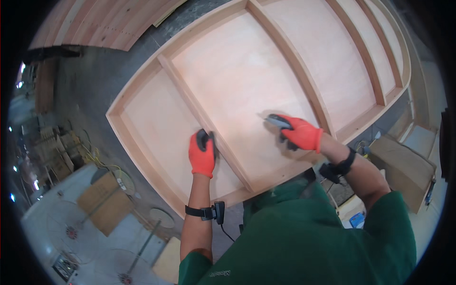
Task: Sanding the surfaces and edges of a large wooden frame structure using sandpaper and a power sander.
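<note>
- The person wears a green shirt [304,237], and both forearms carry a black wrist strap; the left one [205,212] has a small device and a cable on it.
- The landmark is the large plywood frame [247,80], a flat panel with raised wooden ribs that divide it into compartments.
- The left hand [202,153], in an orange glove, is closed around a small dark object [204,138]; what kind of object it is, I cannot tell. This hand rests on the frame's rib [190,97] that separates the nearest left compartment from the wide middle one.
- The right hand [300,133], also in an orange glove, grips a dark tool [278,121] with its tip on the panel surface inside the middle compartment, near the frame's front edge.
- Left of the frame, lower on the floor, lie a brown board [105,202] and yellow cable [97,159].
- Right of the frame stands a wooden box [403,168].
- Beyond the frame's far corner, at the top left, leans a stack of reddish panels [99,21].
</note>
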### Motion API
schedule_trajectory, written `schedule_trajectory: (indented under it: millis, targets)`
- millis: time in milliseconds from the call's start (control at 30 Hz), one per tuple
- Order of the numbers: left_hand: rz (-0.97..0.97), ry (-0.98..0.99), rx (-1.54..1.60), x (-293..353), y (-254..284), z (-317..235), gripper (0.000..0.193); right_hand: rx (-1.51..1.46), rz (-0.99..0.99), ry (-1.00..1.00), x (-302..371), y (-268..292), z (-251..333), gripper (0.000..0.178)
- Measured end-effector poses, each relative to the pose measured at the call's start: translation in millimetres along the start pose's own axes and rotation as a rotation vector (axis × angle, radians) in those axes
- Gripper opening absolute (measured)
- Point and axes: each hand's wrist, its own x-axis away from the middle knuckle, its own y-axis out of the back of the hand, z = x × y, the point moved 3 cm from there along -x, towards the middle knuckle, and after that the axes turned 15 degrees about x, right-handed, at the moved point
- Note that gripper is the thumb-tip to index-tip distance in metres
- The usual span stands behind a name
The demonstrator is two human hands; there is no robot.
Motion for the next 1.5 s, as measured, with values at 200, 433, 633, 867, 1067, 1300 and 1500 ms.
schedule_trajectory:
  millis: [200, 433, 633, 867, 1067, 1300, 1500]
  targets:
    - [-0.224, -0.227, -0.591, -44.1, 12.6, -0.3, 0.060, -0.328, 0.034, 0.203, -114.0, -51.3, 73.6, 0.050]
    - [-0.160, -0.107, -0.789, -61.5, 5.8, 7.8, 0.069, 0.094, -0.301, 0.385, -257.0, -20.8, 201.4, 0.046]
    - [-0.223, -0.216, -0.712, -61.9, 22.8, 27.7, 0.066, 0.339, 0.264, -0.040, -297.6, -17.4, 253.0, 0.033]
    - [-0.226, -0.163, -0.773, -61.2, 37.7, 23.6, 0.067, 0.465, -0.017, 0.477, -164.4, -97.8, 126.4, 0.035]
    - [-0.265, -0.201, -0.761, -61.2, 33.5, 32.9, 0.063, 0.953, 0.633, 0.465, -59.3, -136.6, 34.1, 0.045]
    - [-0.319, -0.278, -0.704, -59.0, 39.5, 27.6, 0.067, 1.280, 0.837, 0.320, -20.8, -167.9, 44.9, 0.044]
    - [-0.354, -0.283, -0.695, -58.8, 32.7, 29.5, 0.060, 1.116, 0.522, 0.456, -19.2, -138.9, -7.3, 0.041]
